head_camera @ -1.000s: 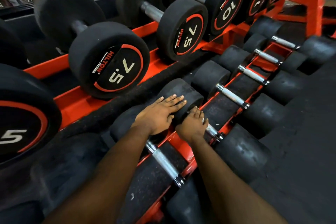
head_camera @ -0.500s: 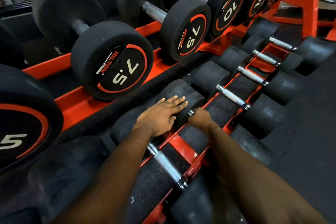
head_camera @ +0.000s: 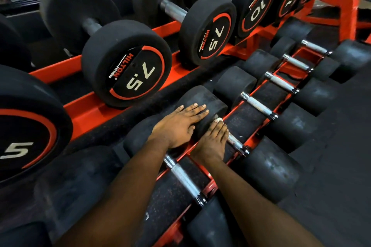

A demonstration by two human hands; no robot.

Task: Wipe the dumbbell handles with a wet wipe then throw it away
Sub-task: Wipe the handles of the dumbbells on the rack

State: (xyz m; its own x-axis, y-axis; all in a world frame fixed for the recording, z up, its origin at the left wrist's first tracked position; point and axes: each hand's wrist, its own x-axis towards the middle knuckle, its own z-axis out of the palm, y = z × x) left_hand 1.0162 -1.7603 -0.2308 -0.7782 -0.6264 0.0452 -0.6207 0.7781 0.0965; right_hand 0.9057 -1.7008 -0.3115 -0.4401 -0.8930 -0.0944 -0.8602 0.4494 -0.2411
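Observation:
A row of black dumbbells with chrome handles lies on the lower tier of a red rack (head_camera: 96, 114). My left hand (head_camera: 180, 126) rests flat, fingers straight, on the far head (head_camera: 202, 100) of one dumbbell. My right hand (head_camera: 213, 142) lies over that dumbbell's chrome handle (head_camera: 234, 143), with its fingers wrapped round the bar and a white wet wipe (head_camera: 218, 120) peeking out at the fingertips. The handle's near end shows bare beside the near head (head_camera: 267, 168).
Another chrome handle (head_camera: 184, 180) lies just under my left forearm. More handles (head_camera: 259, 105) line up to the right. Larger 7.5 (head_camera: 128, 62) and 10 dumbbells fill the upper tier. Dark rubber floor (head_camera: 341, 146) spreads to the right.
My right hand slid along the handle toward the far head and back, and the white wipe now shows at its fingertips. My left hand stayed on the dumbbell head.

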